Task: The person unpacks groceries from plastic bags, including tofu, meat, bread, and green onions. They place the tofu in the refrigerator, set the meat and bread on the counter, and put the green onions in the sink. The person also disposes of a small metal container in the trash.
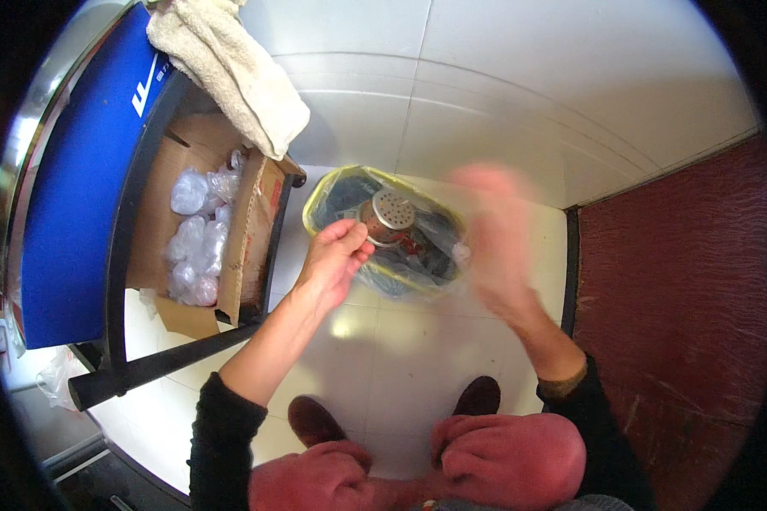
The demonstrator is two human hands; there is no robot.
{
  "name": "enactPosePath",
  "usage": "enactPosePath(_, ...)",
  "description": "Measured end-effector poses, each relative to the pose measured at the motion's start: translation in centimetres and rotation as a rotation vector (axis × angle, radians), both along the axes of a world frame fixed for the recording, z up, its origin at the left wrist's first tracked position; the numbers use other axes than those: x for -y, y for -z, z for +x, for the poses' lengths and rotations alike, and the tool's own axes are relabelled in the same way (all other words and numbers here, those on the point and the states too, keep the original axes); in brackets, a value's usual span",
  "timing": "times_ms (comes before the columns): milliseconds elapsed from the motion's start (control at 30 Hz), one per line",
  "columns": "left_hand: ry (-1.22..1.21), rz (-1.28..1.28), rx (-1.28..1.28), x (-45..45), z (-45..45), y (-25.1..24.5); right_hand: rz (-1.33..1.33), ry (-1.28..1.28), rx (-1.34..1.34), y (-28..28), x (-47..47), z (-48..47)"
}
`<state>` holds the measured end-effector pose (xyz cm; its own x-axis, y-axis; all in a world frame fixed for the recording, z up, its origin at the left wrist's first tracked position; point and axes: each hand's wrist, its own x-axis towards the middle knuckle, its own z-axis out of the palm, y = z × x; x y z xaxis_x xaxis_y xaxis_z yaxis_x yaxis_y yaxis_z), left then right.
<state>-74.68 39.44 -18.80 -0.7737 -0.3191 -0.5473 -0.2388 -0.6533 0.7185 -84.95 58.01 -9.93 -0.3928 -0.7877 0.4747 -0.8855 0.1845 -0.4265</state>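
Observation:
My left hand (340, 255) grips the rim of a perforated metal strainer basket (388, 218), which is tipped on its side with its holed bottom facing up and to the right. The strainer is over a trash bin (325, 186) with a yellow rim and a clear plastic liner. Dark and reddish waste lies inside the bin. To the right of the bin, my right hand (495, 230) is raised and strongly blurred; whether its fingers hold anything does not show.
At left, a cardboard box (233, 255) of bundled clear plastic bags sits in a black-framed rack (185, 358) with a blue panel (83, 211). A cream towel (236, 76) hangs above. White wall panels (498, 83) stand behind, a dark red panel (671, 274) at right.

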Motion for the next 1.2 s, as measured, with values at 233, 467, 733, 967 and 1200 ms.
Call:
enactPosePath(233,-0.040,-0.006,-0.013,0.6,0.1,-0.4,-0.254,0.216,0.073,-1.1,-2.9,-0.9)
enactPosePath(467,-0.021,0.102,-0.023,-0.3,0.2,0.1,0.262,0.006,0.154,2.2,-0.5,1.5)
enactPosePath(733,-0.090,0.091,0.007,-0.3,0.7,0.3,-0.238,0.104,0.310,0.8,-2.1,0.0)
enactPosePath(967,-0.044,0.046,0.024,0.0,1.7,0.1,-0.055,0.171,0.278,7.3,-2.3,0.2)
enactPosePath(1200,0.026,0.015,-0.014,-0.1,1.8,-0.6,-0.151,0.142,0.271,7.3,-0.2,-1.9)
